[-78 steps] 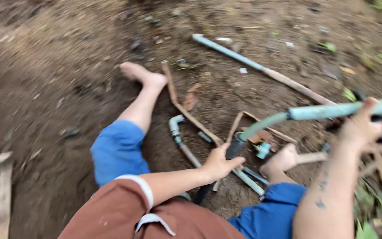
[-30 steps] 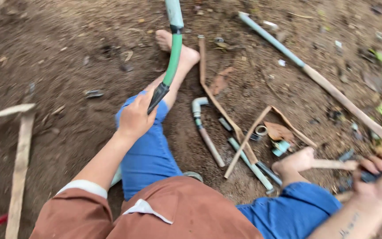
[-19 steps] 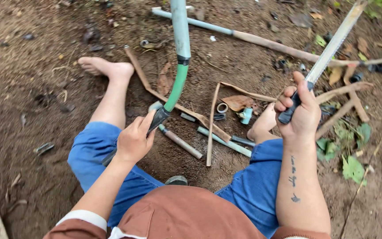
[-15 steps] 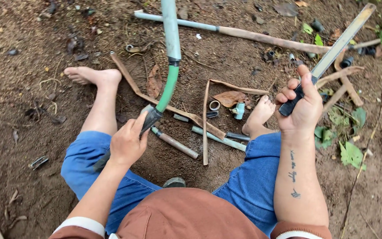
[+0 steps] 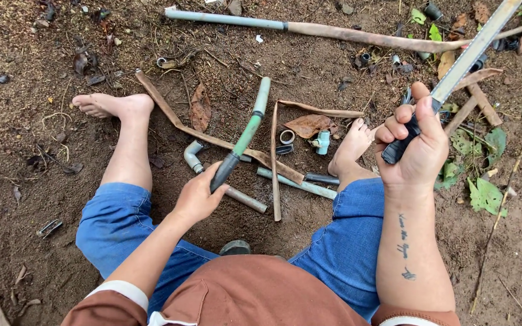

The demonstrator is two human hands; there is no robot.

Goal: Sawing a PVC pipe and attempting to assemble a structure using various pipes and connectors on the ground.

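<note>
Dirt ground [image 5: 25,199] fills the view, and a person sits on it with bare legs spread, in rolled blue trousers and a brown shirt. The left hand [image 5: 197,196] sits near the middle of the scene, between the knees, its fingers [image 5: 212,176] wrapped tight round the dark near end of a green pipe [image 5: 248,134]. That pipe slants up and away to the right, its far tip light grey-green, crossing over a long brown strip [image 5: 176,124] that lies diagonally on the soil. Just beside the left hand, a grey pipe with an elbow bend [image 5: 196,158] lies flat on the ground.

The right hand [image 5: 415,151] is raised at the right, just beside the right foot [image 5: 351,145], with fingers [image 5: 397,124] closed firmly on the black handle of a long flat blade [image 5: 472,48]. The blade runs up to the far right corner, off the edge of the picture.

Between the two feet lie a small grey ring [image 5: 286,137], a pale blue fitting [image 5: 321,142], a dry brown leaf [image 5: 309,125] and a thin green-grey pipe [image 5: 297,183]. The left foot [image 5: 113,105] rests well to the left. At the far side a long pipe [image 5: 309,27], pale blue at its left end and muddy brown further right, lies across the ground. Green leaves [image 5: 484,193] are scattered near the right edge.
</note>
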